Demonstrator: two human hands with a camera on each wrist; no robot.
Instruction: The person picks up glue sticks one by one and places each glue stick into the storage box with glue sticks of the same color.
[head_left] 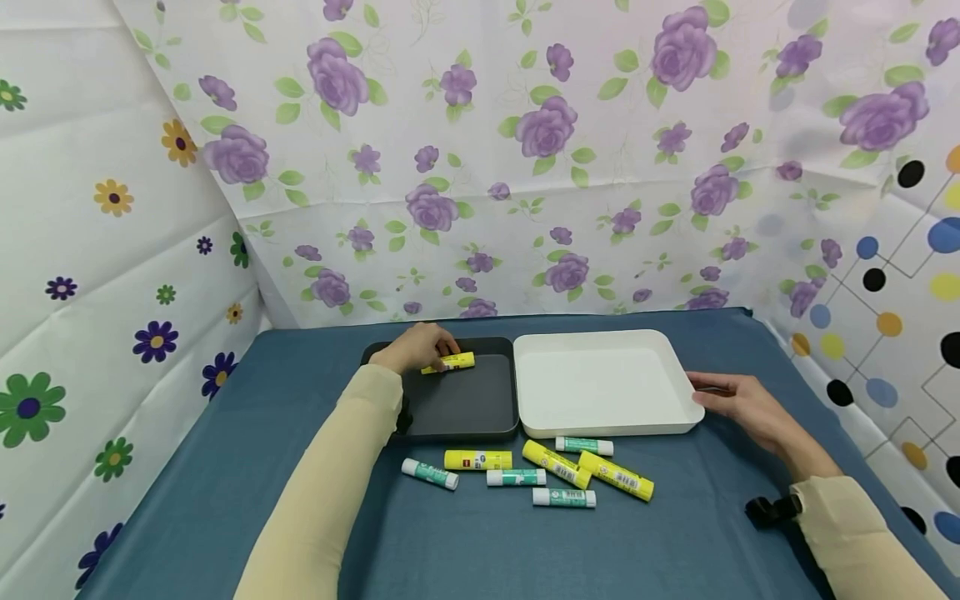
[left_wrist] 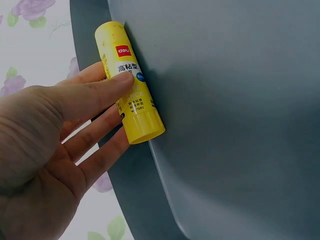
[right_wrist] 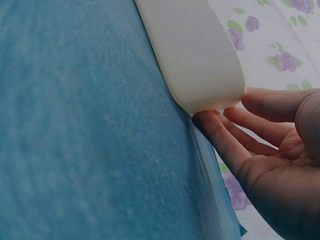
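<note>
My left hand (head_left: 417, 347) is over the far left part of the black tray (head_left: 468, 427). It pinches a yellow glue stick (left_wrist: 131, 95) between thumb and fingers. In the left wrist view the stick's label faces up and it lies along the tray's wall. At the right end of the white tray (head_left: 607, 379), my right hand (head_left: 738, 404) holds the edge with its fingertips. The right wrist view has the thumb (right_wrist: 270, 104) at the rim and other fingertips against the tray's side and lower edge.
In front of the trays lie yellow glue sticks (head_left: 477, 460) and several slimmer green-and-white glue sticks (head_left: 516, 477), all on a blue cloth (head_left: 465, 550). The trays stand side by side. Floral sheets (head_left: 480, 167) hang behind and at the left; a dotted one (head_left: 892, 325) hangs at the right.
</note>
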